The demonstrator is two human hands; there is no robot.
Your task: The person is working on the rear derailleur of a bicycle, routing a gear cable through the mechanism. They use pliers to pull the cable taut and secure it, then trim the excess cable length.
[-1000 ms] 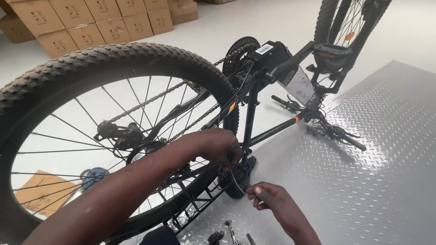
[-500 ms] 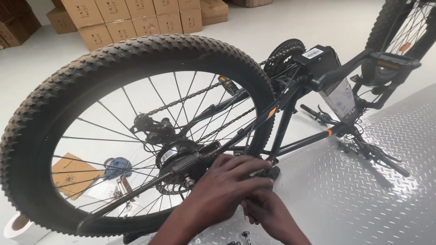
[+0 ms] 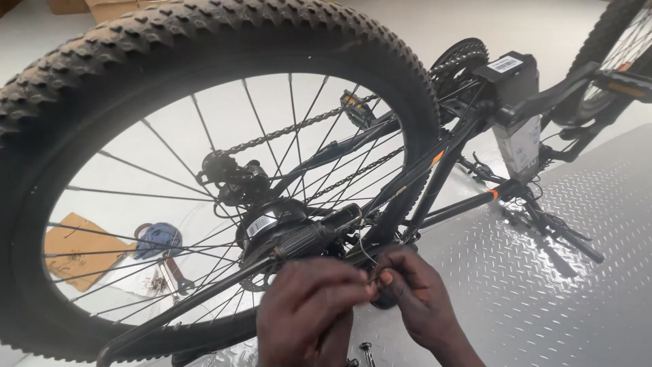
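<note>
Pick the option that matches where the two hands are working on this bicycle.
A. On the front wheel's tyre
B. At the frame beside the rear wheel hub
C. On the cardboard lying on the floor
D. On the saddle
B: the left hand and right hand meet at the black frame just by the rear wheel hub, pinching a thin wire, well away from the cardboard seen through the spokes.
</note>
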